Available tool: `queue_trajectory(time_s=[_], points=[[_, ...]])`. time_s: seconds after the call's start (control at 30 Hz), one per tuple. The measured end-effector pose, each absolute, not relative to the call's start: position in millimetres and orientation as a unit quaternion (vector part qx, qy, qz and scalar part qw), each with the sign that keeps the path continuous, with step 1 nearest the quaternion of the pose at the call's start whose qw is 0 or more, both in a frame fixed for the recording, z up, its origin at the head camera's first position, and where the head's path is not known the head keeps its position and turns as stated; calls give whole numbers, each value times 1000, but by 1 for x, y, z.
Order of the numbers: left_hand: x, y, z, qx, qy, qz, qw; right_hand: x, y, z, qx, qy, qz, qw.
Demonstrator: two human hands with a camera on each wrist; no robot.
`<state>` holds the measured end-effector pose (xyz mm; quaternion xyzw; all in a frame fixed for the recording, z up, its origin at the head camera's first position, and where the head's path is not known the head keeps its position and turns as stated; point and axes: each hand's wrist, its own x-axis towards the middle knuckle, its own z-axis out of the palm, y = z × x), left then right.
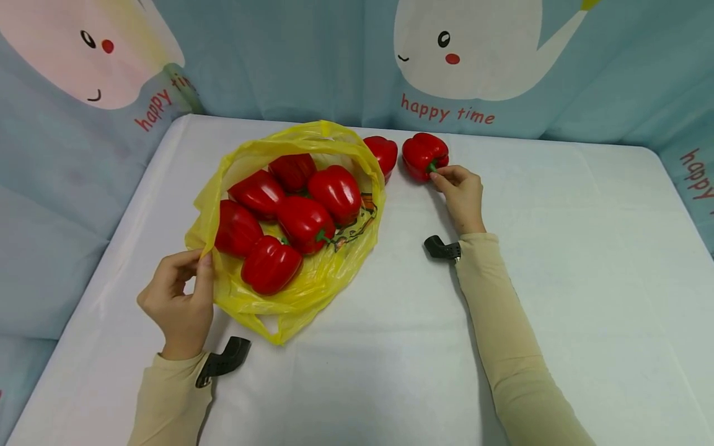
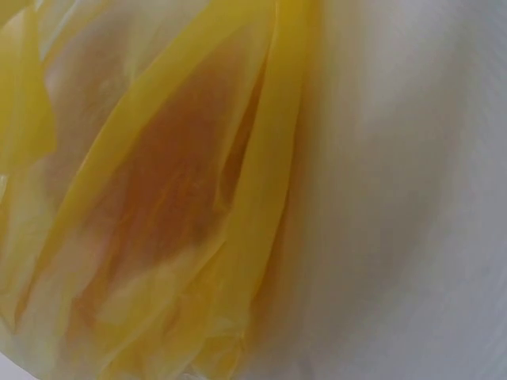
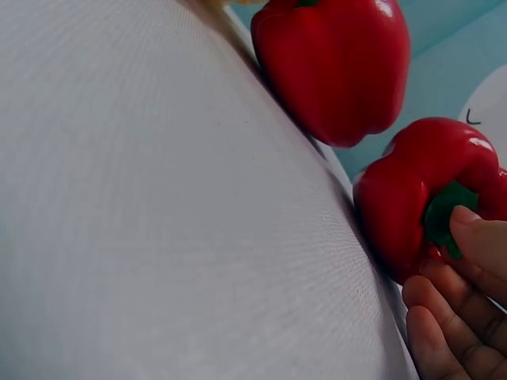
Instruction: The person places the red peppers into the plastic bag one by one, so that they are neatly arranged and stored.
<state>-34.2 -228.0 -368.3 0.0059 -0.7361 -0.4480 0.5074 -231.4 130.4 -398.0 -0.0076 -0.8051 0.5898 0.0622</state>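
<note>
A yellow plastic bag [image 1: 340, 272] lies with its mouth wide, and several red bell peppers [image 1: 305, 224] rest inside it. My left hand [image 1: 181, 300] pinches the bag's left rim between thumb and fingers. Beyond the bag's right side, my right hand [image 1: 462, 195] pinches the green stem of a red bell pepper [image 1: 422, 153] near the back of the table. In the right wrist view the thumb and fingers meet at that stem [image 3: 447, 214]. Another red bell pepper [image 1: 383, 153] sits between it and the bag, partly hidden by the bag's rim.
The white-covered table [image 1: 586, 297] extends to the right and front of the bag. A blue curtain [image 1: 290, 62] with cartoon prints hangs behind the table and along its sides. A black wrist device [image 1: 225, 359] sticks out from each sleeve. The left wrist view holds mostly blurred yellow bag.
</note>
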Motion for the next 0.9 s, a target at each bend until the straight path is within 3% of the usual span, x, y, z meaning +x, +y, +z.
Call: queue_trajectory(time_s=[0.5, 0.9], points=[[-34, -229, -368, 5, -735, -450, 508, -231, 131, -398, -30, -798, 599, 63], [-33, -229, -368, 6, -733, -449, 510, -232, 132, -397, -48, -680, 731, 34]])
